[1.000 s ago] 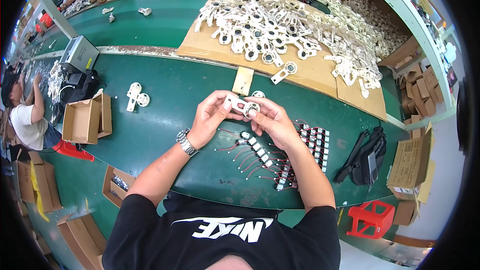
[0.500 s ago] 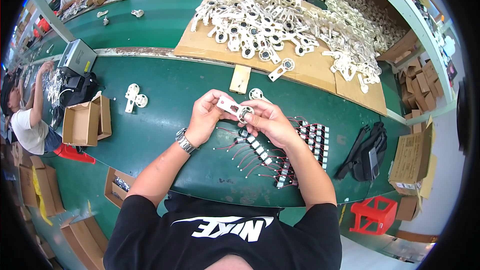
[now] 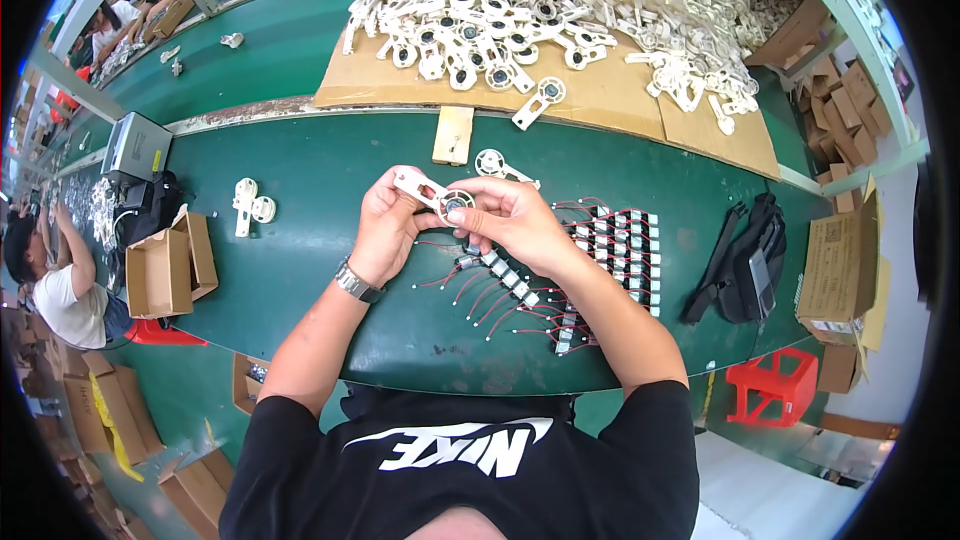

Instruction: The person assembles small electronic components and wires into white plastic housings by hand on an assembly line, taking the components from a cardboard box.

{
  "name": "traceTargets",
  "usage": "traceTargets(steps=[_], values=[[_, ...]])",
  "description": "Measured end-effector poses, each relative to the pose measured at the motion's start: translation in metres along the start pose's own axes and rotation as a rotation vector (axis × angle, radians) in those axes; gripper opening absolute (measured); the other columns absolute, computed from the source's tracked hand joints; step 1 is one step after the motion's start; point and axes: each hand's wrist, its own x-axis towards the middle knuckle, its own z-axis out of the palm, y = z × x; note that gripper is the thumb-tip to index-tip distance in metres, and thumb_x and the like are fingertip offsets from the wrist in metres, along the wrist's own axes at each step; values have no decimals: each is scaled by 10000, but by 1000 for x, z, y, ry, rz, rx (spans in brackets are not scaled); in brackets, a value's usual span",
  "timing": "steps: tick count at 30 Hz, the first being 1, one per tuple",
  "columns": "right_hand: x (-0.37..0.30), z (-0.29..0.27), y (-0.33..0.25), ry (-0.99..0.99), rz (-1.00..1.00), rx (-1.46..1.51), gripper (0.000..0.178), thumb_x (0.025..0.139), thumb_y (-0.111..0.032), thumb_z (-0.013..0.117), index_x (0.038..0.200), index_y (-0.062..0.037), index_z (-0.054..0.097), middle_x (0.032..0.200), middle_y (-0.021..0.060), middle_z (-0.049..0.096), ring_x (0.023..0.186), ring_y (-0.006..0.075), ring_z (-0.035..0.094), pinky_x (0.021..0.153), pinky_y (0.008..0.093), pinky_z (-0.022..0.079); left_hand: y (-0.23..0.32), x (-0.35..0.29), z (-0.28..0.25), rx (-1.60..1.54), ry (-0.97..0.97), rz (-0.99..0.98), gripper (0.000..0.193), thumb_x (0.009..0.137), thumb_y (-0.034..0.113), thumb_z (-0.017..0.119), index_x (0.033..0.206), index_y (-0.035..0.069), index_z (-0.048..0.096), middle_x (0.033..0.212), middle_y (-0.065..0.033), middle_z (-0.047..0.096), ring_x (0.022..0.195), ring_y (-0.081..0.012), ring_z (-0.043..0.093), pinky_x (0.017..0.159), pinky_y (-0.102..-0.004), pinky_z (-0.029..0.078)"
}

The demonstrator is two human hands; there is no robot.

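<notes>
Cream ring-ended part (image 3: pixel 438 196): up between the two hands, above the green bench (image 3: pixel 270 310), flat slotted end to the left, ring to the right.
Left hand (image 3: pixel 382 225): fingers closed in a pinch under the slotted end, with no gap that I can see; the fingertips behind are hidden.
Right hand (image 3: pixel 515 225): thumb pressed on the ring's face, fingers curled behind it, a snug hold.
Just changed: compared with a second ago, the slotted end lies farther over the left fingers and more of it shows. The whole bench sits differently in view, so the head seems to have moved too.
What it means: I judge this a shift of hold; the part is still being handled, not set down.
Loose second part (image 3: pixel 515 176): on the bench just beyond the right hand, near the wooden block (image 3: pixel 453 136).
Small motors (image 3: pixel 622 255): rows with red leads, near the right forearm.
White heap (image 3: pixel 480 35): similar parts on the cardboard sheet (image 3: pixel 345 97).
</notes>
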Motion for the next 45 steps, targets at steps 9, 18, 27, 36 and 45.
traceTargets(steps=[9, 18, 27, 36, 45], values=[[-2, 5, -3, 51, 18, -72, 399, 1019, -165, 747, 1373, 2, 664, 914, 55, 747, 720, 73, 639, 598, 234, 531, 7, 1, -6, -58, -74, -76, 414, 1035, 8, 645, 1427, 38, 515, 1193, -97, 717, 1090, -217, 723, 927, -393, 629], [-1, 2, 4, -14, -4, -9, 382, 1035, -159, 721, 1378, -2, 662, 951, 63, 754, 746, 73, 646, 625, 231, 536, 5, 3, -12, 92, -113, 46, 494, 971, 2, 738, 1410, 59, 518, 1167, -77, 714, 1076, -190, 710, 917, -346, 586], [0, -4, 5, 16, 35, 51, 376, 1033, -213, 660, 1352, -16, 640, 941, 68, 708, 760, 109, 641, 659, 254, 534, 17, -2, 2, 348, -5, 133, 394, 999, 9, 699, 1345, 75, 523, 1110, -33, 652, 1062, -146, 653, 877, -318, 567], [3, -5, 5, 32, 38, 22, 339, 1077, -203, 660, 1358, -14, 639, 928, 41, 690, 760, 94, 629, 645, 252, 542, 23, -10, 9, 446, 8, 158, 233, 1110, 290, 610, 1099, 58, 635, 922, -3, 640, 779, -86, 573, 718, -265, 511], [0, -5, 2, 93, 97, -111, 289, 1035, -149, 719, 1302, -37, 710, 855, 11, 707, 699, 70, 624, 578, 236, 500, 9, -12, 14, 491, 56, 185, 179, 1064, 207, 708, 981, 50, 687, 802, 75, 589, 697, -7, 481, 614, -200, 387]])
